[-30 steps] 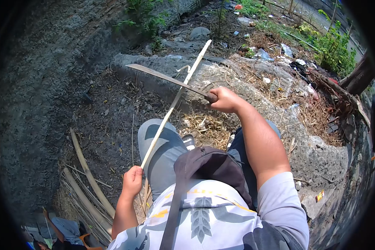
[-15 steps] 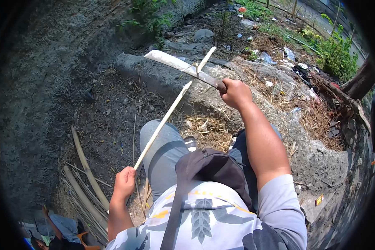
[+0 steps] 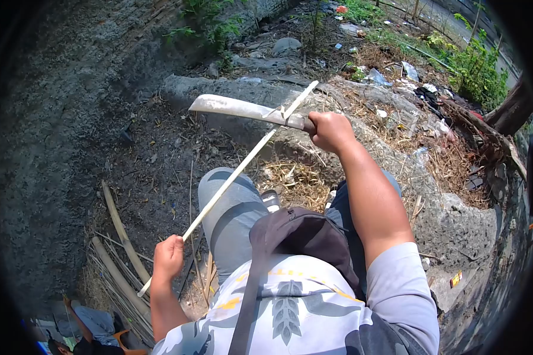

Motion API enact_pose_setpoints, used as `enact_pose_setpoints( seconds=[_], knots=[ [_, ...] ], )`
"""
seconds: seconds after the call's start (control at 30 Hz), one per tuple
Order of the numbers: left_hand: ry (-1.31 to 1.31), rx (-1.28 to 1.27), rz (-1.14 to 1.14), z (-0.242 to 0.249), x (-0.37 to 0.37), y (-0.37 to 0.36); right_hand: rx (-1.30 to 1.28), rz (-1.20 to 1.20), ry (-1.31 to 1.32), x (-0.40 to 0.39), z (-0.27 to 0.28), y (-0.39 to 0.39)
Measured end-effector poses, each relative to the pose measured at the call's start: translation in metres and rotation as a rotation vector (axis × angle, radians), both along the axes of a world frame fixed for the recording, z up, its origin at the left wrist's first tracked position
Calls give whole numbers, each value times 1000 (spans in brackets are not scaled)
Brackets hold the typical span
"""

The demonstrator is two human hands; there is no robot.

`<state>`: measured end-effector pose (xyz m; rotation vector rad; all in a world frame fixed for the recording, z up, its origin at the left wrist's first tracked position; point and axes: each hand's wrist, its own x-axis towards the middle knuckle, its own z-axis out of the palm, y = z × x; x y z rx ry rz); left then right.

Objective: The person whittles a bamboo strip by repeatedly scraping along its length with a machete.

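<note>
My right hand (image 3: 333, 132) is wrapped round the handle of a machete (image 3: 237, 109), whose broad blade points left. Under the blade runs a long pale stick (image 3: 225, 184), crossing it near the handle, with small shavings curled at the crossing. The stick slants from upper right down to my left hand (image 3: 169, 259), which is closed round its lower part. A short end of the stick shows below that hand. Both hands are above and in front of my knees.
Curved bamboo strips (image 3: 121, 234) lie on the ground at the left. A concrete ledge (image 3: 219, 89) stands ahead, with litter and dry leaves at the right. At lower left, another person (image 3: 95, 328) is partly visible.
My left hand has drawn the stick slightly down and left, exposing its lower end. My right hand has shifted a little left and down, and the blade lies closer to horizontal.
</note>
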<state>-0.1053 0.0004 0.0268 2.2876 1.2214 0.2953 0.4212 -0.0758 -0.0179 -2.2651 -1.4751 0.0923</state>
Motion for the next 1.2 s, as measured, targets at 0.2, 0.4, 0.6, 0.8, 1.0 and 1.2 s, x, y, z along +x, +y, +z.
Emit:
enact_pose_setpoints(
  seconds=[0.2,0.4,0.6,0.8,1.0,1.2],
  knots=[
    [25,27,18,4,18,2,42,-231,109,3,4,2],
    [-19,-1,68,-10,37,5,78,160,-58,-22,-2,1],
    [47,208,101,7,12,15,86,174,-182,-16,-4,7],
    [117,263,150,20,-4,9,-102,-191,164,12,-8,2],
    [86,252,151,-15,-3,7,-106,41,87,-18,-8,1],
    [24,219,131,-19,10,12,93,360,-206,-39,1,7]
  ],
)
